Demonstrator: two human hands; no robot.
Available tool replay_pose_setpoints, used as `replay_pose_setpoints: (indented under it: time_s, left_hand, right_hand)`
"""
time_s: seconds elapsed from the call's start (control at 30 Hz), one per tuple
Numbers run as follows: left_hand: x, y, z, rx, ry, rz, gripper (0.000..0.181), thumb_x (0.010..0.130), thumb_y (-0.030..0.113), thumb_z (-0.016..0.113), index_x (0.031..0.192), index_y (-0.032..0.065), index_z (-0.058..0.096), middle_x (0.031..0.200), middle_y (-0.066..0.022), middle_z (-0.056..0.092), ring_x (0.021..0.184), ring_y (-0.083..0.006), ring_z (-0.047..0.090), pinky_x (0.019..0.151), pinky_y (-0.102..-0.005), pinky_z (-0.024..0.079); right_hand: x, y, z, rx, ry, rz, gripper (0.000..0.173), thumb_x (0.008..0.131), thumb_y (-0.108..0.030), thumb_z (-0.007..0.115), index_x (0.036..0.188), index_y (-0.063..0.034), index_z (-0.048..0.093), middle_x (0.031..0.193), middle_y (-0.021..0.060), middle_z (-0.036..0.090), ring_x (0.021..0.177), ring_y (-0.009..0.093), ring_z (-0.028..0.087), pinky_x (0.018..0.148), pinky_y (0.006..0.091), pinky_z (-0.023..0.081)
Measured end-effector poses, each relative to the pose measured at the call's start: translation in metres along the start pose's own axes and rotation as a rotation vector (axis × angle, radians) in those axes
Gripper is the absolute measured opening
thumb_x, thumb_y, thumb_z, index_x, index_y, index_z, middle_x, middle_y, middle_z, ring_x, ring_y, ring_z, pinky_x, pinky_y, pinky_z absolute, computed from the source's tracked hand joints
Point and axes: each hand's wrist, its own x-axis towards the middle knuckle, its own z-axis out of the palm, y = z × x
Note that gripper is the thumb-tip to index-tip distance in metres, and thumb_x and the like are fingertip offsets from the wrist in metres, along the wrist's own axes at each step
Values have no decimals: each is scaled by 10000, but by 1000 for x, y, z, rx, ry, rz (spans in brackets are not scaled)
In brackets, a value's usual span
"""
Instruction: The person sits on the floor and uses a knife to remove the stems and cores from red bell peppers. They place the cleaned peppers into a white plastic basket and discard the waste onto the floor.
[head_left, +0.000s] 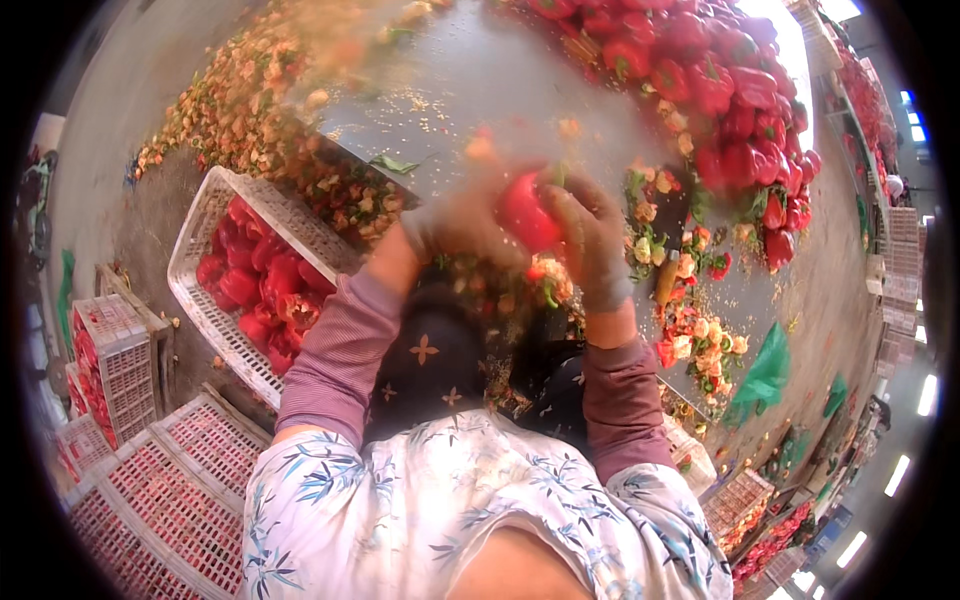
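Between my two gloved hands, over the near edge of a metal table (465, 82), is a red bell pepper (527, 212). My right hand (592, 232) has its fingers closed around the pepper's right side, near the green stem. My left hand (472, 225) is blurred at the pepper's left side; whether it grips the pepper or anything else cannot be made out. Below the pepper hang or lie cut cores (553, 279) with pale seeds. To the right a knife with a wooden handle (667, 277) lies among more cores on the table.
Whole red peppers (742, 97) are heaped at the upper right. A white plastic crate (225, 330) of opened peppers stands at the left, beside a large pile of cores (247, 97). Stacked crates (165, 480) fill the lower left. A green plastic scrap (765, 371) lies at the table's right edge.
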Motion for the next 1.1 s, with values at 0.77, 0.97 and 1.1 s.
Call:
replay_pose_setpoints:
  time_s: [0.77,0.97,1.1]
  left_hand:
    - [30,-2,60,1072,358,45,675,792,339,804,1403,190,558,1259,-133,650,1088,-369,654,886,-438,551]
    - [22,-7,53,908,356,197,632,780,234,827,1350,122,579,1212,-153,665,1096,-314,663,894,-400,553]
    - [5,-40,16,548,406,198,702,723,139,899,1328,77,548,1202,-121,645,1065,-243,651,906,-367,552]
  right_hand:
    - [-2,34,-18,-640,236,-169,315,690,-240,796,935,-100,656,790,125,653,754,370,640,635,416,504]
    - [-11,52,-17,-537,403,-248,355,783,-282,774,1014,-53,631,814,134,643,732,306,644,624,377,514]
    - [-1,66,-26,-269,534,-119,316,847,-282,718,1042,-46,638,868,123,660,806,280,657,673,351,525]
